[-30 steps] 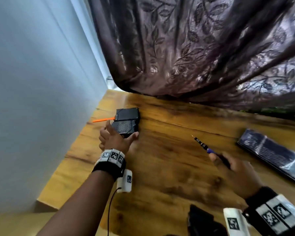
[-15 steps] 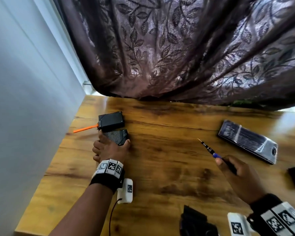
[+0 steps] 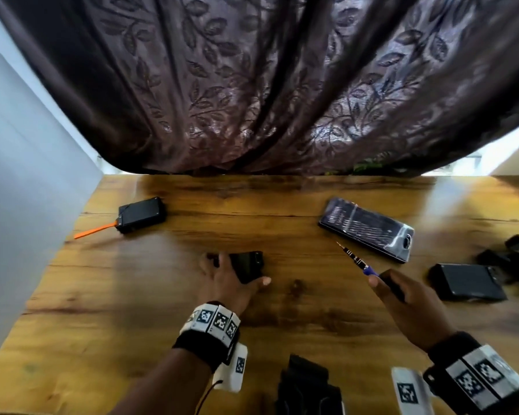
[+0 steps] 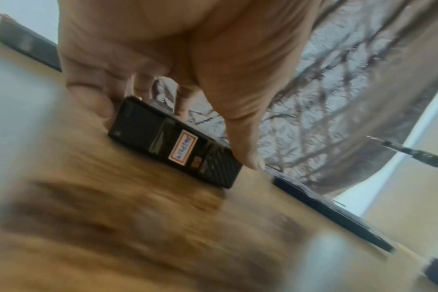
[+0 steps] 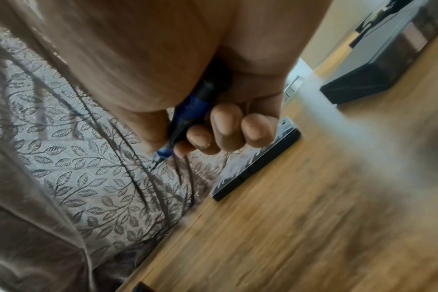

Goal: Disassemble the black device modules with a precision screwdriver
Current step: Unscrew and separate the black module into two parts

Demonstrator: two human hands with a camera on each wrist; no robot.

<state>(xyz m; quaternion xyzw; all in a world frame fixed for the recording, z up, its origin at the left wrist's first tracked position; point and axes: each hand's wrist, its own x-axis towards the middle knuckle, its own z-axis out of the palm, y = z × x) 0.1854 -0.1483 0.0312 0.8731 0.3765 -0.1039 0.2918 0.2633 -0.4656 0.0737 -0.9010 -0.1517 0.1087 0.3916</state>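
Observation:
My left hand [image 3: 232, 280] grips a small black device module [image 3: 247, 266] that lies on the wooden table [image 3: 132, 310] near its middle. In the left wrist view the module [image 4: 175, 146] shows a white label, with my thumb on its right end and fingers behind it. My right hand [image 3: 402, 298] holds a precision screwdriver [image 3: 355, 260] with a blue collar, tip pointing up and left, clear of the table. The right wrist view shows my fingers curled round the screwdriver [image 5: 188, 118]. A second black module [image 3: 141, 214] with an orange strip [image 3: 93, 232] lies at the back left.
A screwdriver bit case [image 3: 367, 229] lies at the back right. A flat black module [image 3: 468, 281] and loose black parts [image 3: 507, 256] sit at the right. A black object [image 3: 307, 387] sits at the near edge. A wall [image 3: 27, 175] borders the left; a dark leaf-patterned curtain [image 3: 267, 85] hangs behind.
My left hand has dragged the small black module away from the orange-strip module, toward the table's middle. The view has swung right. The right hand keeps the screwdriver.

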